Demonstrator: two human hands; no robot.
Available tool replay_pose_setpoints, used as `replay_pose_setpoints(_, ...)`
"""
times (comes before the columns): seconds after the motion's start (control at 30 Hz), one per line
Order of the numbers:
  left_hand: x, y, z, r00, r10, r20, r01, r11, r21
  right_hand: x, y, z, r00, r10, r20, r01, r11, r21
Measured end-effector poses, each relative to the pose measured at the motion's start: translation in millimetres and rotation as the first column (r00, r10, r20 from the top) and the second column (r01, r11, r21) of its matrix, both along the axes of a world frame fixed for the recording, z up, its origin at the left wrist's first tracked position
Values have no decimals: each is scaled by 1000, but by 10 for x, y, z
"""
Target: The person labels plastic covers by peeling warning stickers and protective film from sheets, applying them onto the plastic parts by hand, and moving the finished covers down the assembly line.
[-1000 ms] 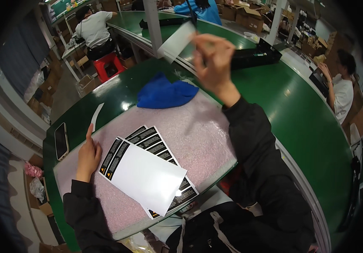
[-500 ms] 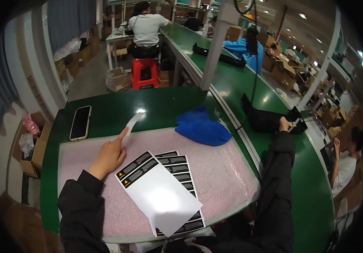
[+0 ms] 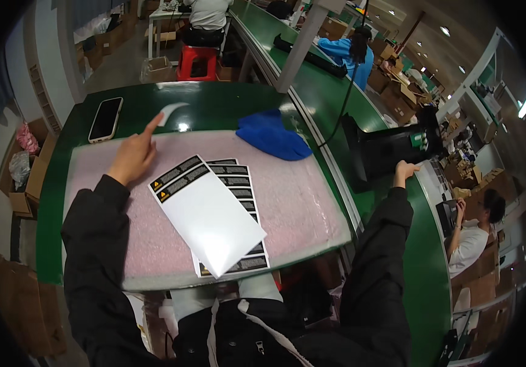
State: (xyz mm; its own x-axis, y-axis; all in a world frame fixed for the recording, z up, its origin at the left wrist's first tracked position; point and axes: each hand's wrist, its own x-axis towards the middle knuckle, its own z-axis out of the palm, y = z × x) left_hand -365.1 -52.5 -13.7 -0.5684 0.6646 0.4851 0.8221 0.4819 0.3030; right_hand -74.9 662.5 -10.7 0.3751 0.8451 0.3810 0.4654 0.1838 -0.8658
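Note:
My left hand [image 3: 133,156] hangs over the far left of the padded mat, index finger stretched out and the other fingers curled. A narrow white label strip [image 3: 172,112] clings to that fingertip, its far end curling. To the right, my right hand [image 3: 404,172] grips the near edge of a long black plastic housing [image 3: 385,151] on the green conveyor. Green parts show at the housing's right end. Between my arms lie label sheets [image 3: 214,211] with black printed strips and yellow warning marks; the top sheet is mostly bare white.
A pink bubble-wrap mat [image 3: 302,202] covers part of the green table [image 3: 52,226]. A phone [image 3: 105,120] lies far left, a blue cloth [image 3: 273,134] at the mat's far right. A metal post [image 3: 299,52] rises beside the conveyor. Co-workers sit ahead and at right.
The view has tilted down. My right hand has tipped the black housing, and green parts now show at its right end. My left hand still carries the label strip on its fingertip.

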Motion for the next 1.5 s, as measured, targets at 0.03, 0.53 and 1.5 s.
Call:
replay_pose_setpoints(0.03, 58, -40, 43, 999, 42, -7, -42, 996, 81, 161, -122, 198, 995, 68, 79, -79, 985, 153)
replay_pose_setpoints(0.53, 2365, -147, 204, 988, 86, -127, 78, 436, 897, 654, -3047, 1917, 707, 87, 702, -704, -12, 710)
replay_pose_setpoints(1.5, 3413, 848, 300, 985, -116, 127, -60, 463, 884, 698, -4281, 1264, -500, 837, 220, -778, -546, 311)
